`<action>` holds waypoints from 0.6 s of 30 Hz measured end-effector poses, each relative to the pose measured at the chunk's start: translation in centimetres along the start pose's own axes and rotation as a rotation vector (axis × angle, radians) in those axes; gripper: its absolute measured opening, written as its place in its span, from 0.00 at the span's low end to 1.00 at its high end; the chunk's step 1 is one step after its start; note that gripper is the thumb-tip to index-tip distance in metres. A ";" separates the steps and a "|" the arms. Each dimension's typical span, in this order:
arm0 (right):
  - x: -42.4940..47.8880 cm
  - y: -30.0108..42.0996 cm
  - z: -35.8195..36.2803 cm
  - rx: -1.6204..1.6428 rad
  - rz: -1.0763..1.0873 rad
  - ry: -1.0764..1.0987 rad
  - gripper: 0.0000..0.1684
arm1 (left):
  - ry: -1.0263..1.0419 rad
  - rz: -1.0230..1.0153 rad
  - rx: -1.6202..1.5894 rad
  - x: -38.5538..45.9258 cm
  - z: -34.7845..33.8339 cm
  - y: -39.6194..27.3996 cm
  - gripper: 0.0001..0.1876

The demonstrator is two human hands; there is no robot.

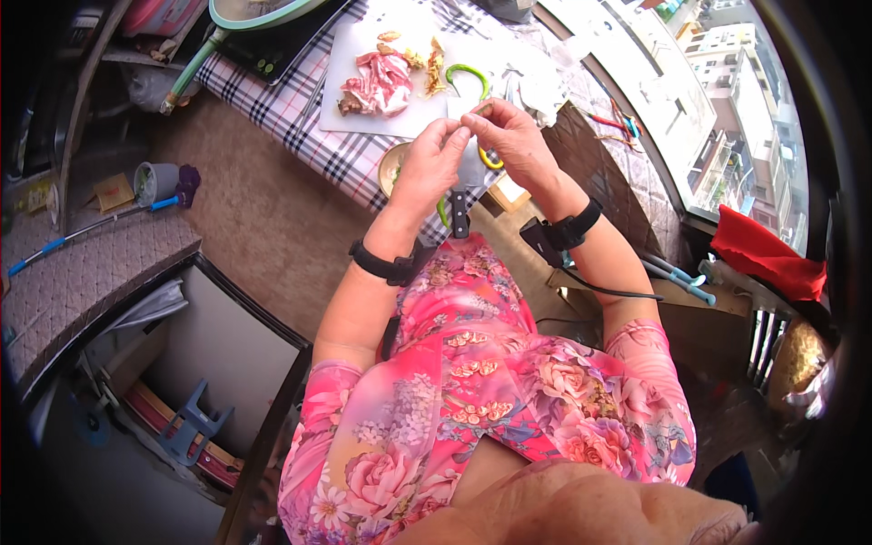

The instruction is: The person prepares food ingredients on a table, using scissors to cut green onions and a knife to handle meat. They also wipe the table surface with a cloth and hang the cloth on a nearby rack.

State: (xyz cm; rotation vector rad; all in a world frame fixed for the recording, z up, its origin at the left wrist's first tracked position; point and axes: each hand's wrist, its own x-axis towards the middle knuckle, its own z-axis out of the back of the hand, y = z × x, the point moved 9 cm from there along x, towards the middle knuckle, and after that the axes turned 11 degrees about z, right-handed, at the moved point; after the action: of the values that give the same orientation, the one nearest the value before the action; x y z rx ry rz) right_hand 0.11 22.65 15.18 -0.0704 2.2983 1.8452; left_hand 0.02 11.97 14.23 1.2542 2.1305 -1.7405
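My left hand (430, 162) and my right hand (512, 142) meet at the fingertips over the table's near edge. A small greenish piece (484, 110) shows at the right fingers; whether the left fingers grip it too is hidden. Below the hands lies a knife with a black handle (460, 212), its broad blade (470, 169) partly covered. One green chili pepper (442, 212) rests beside that handle; another green chili (477, 73) curves on the white cutting board (334, 112). Sliced raw meat (379, 85) lies on the board. A bowl (388, 167) is partly behind my left hand.
Right of the knife is a yellow curved handle (490, 159). Crumpled white plastic (538, 92) lies near the window. A green-rimmed pan (255, 20) stands over a black cooktop (272, 65), its handle (194, 71) jutting past the checked tablecloth (286, 109).
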 end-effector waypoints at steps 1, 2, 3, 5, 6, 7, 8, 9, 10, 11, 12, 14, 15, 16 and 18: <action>-0.1 -0.3 0.2 0.019 -0.009 -0.032 0.09 | 0.005 0.015 -0.008 0.1 0.0 0.2 0.08; -0.1 -0.6 0.2 0.048 -0.016 -0.036 0.09 | 0.015 0.028 -0.022 0.2 0.0 0.4 0.08; -0.2 -0.8 0.1 0.075 -0.023 -0.039 0.09 | 0.025 0.041 -0.038 0.3 0.0 0.6 0.08; -0.2 -1.4 0.0 0.158 -0.073 -0.032 0.08 | 0.048 0.060 -0.064 0.4 0.0 0.7 0.07; -0.2 -1.9 -0.1 0.215 -0.116 -0.023 0.08 | 0.061 0.067 -0.074 0.4 0.0 0.8 0.07; -0.2 -2.3 -0.1 0.272 -0.160 -0.013 0.07 | 0.073 0.073 -0.084 0.5 0.0 0.8 0.07; -0.2 -2.9 -0.3 0.369 -0.216 -0.002 0.07 | 0.096 0.079 -0.101 0.5 0.0 0.9 0.07; -0.3 -3.5 -0.4 0.467 -0.271 0.008 0.07 | 0.119 0.086 -0.119 0.5 0.0 0.9 0.07; -0.4 -4.0 -0.7 0.564 -0.327 0.019 0.07 | 0.141 0.092 -0.137 0.5 0.1 0.9 0.07; -0.4 -4.3 -0.8 0.612 -0.365 0.026 0.07 | 0.155 0.104 -0.156 0.5 0.2 1.0 0.07; -0.3 -4.4 -0.9 0.659 -0.400 0.033 0.07 | 0.171 0.116 -0.174 0.5 0.3 0.9 0.08; 0.0 -4.6 -1.0 0.656 -0.419 0.032 0.06 | 0.176 0.124 -0.230 0.4 0.5 0.8 0.08; 0.3 -4.5 -0.8 0.603 -0.398 0.024 0.05 | 0.169 0.118 -0.268 0.3 0.5 0.7 0.09; 0.7 -4.3 -0.5 0.550 -0.377 0.018 0.05 | 0.162 0.111 -0.307 0.3 0.6 0.6 0.09; 1.9 -4.6 1.5 0.392 -0.341 -0.048 0.04 | 0.179 0.084 -0.383 0.3 1.2 0.9 0.10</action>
State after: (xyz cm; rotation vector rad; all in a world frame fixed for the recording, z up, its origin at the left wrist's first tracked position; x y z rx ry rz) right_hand -0.83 23.28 10.07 -0.3331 2.3879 1.2050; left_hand -0.02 11.11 13.02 1.4020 2.3219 -1.1495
